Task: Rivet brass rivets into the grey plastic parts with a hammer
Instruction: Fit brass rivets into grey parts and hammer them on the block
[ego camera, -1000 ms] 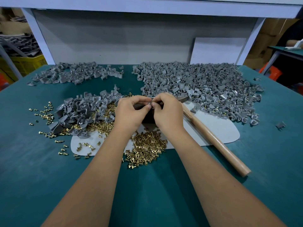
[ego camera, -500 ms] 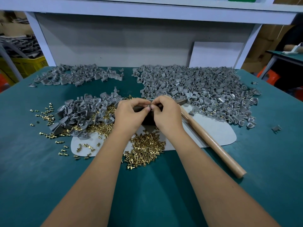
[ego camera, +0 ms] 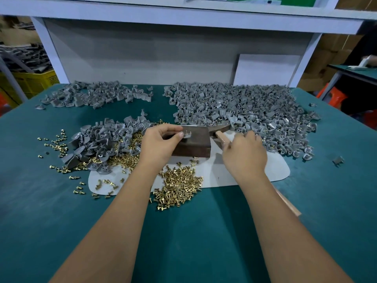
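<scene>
On the dark block (ego camera: 192, 142) at the middle of the table, a grey plastic part (ego camera: 186, 135) with its rivet is pinched steady by the left hand (ego camera: 161, 142), presumably so it sits square for a blow. The hammer (ego camera: 221, 137) lies just beside the block, its handle being closed upon by the right hand (ego camera: 244, 156), though a full grip cannot be confirmed. Loose brass rivets (ego camera: 179, 185) and unworked parts (ego camera: 104, 142) are heaped within easy reach.

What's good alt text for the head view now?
A left hand pinches a grey plastic part on a dark block while the right hand closes on a hammer handle. Piles of grey parts and brass rivets lie around on the green table.
</scene>
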Demonstrator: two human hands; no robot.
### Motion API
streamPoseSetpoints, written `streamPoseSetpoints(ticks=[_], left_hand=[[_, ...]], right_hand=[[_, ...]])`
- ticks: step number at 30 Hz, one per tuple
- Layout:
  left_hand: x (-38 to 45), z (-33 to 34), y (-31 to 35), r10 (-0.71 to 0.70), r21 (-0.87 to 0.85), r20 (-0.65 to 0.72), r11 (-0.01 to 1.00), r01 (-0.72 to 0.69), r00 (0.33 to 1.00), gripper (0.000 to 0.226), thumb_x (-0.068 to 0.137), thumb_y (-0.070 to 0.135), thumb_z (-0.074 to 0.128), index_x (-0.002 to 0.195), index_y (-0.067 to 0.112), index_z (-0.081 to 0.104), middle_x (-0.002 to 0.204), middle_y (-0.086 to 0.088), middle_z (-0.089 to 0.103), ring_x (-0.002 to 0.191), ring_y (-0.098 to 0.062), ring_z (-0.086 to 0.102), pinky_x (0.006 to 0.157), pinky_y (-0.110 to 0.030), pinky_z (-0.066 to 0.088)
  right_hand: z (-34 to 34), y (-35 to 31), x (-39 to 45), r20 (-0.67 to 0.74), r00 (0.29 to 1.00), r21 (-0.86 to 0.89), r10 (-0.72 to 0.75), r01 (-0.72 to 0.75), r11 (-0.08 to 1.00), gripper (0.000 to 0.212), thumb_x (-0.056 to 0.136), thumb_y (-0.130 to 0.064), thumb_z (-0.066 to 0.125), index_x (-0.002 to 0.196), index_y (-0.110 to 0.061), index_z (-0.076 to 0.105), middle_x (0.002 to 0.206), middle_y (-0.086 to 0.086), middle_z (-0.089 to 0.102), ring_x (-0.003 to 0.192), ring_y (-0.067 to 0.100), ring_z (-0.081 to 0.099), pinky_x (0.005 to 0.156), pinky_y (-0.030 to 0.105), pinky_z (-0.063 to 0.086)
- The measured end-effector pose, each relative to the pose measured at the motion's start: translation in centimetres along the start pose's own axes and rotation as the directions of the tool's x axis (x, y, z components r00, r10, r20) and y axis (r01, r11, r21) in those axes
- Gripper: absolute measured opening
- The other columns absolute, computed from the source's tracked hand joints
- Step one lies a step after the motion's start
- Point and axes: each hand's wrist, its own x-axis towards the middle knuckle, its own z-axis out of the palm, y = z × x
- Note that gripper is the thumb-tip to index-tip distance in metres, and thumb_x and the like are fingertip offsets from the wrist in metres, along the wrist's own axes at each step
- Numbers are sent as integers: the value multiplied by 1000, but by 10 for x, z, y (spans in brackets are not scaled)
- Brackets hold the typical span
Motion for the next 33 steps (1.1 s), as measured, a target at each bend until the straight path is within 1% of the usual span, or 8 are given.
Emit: streamPoseSetpoints(ticks=[4, 7, 11, 14, 18, 24, 28, 33], left_hand=[[0, 1, 0, 58, 35, 0, 998, -58, 998, 15, 85, 12, 74, 94, 25, 74, 98, 6, 73, 88, 10, 64, 78, -8, 50], [1, 1, -2, 60, 133, -22, 989, -56, 998, 17, 85, 19, 75, 100, 25, 76, 110, 0, 68, 115, -16, 58, 101, -37, 48], [-4, 2, 0, 107, 276, -49, 957, -89, 993, 14, 85, 26, 73, 97, 33, 72, 95, 30, 49, 126, -18, 36, 110, -45, 32], [-5, 5, 1, 125, 318, -56, 943, -101, 991, 9, 87, 28, 71, 89, 37, 69, 92, 31, 52, 125, -17, 33, 108, -41, 26], [-3, 8, 0, 102, 365, -89, 929, -62, 991, 12, 89, 33, 68, 83, 43, 62, 112, 15, 66, 126, -19, 34, 108, -41, 26], [-1, 15, -1, 98, 448, -120, 893, -34, 988, 10, 91, 39, 64, 96, 41, 72, 116, 17, 65, 123, -21, 34, 85, -30, 14], [-3, 20, -2, 101, 430, -143, 902, -30, 985, 19, 92, 35, 62, 108, 37, 72, 119, 14, 64, 123, -20, 34, 89, -29, 17], [-3, 20, 0, 78, 360, -164, 933, -14, 983, 13, 91, 29, 65, 101, 29, 73, 118, 7, 64, 123, -23, 33, 99, -34, 27]], right_hand=[[-2, 1, -2, 95, 995, -100, 34, -25, 995, 34, 94, -32, 51, 113, -5, 61, 114, 14, 58, 108, 33, 51, 77, 35, 42], [-1, -8, -1, 110, 993, -103, 43, -32, 994, 27, 91, -24, 55, 112, -8, 62, 116, 11, 57, 109, 31, 52, 70, 32, 35], [-2, -7, -1, 121, 992, -12, 47, -46, 999, 31, 93, -25, 54, 115, -3, 54, 114, 13, 58, 106, 31, 54, 66, 31, 34], [-10, -4, 1, 56, 997, 13, 44, -44, 999, 21, 92, -19, 56, 98, -9, 39, 87, 9, 63, 76, 31, 58, 55, 30, 31], [-24, -6, 4, -57, 997, 47, 43, -40, 998, 20, 92, -17, 55, 97, -17, 36, 60, -4, 42, 48, 17, 37, 43, 26, 18], [-39, -9, -7, -77, 991, 139, -111, 121, 983, 18, 95, -24, 52, 113, -27, 52, 78, -3, 53, 66, 23, 41, 48, 29, 20], [-44, -11, -13, 3, 986, 236, -169, 164, 958, 21, 96, -21, 49, 116, -28, 52, 81, -3, 54, 73, 27, 50, 58, 33, 29], [-63, -17, -15, -15, 986, 313, -167, 164, 936, 49, 97, -23, 48, 140, -45, 38, 112, 0, 66, 94, 29, 60, 66, 35, 40]])
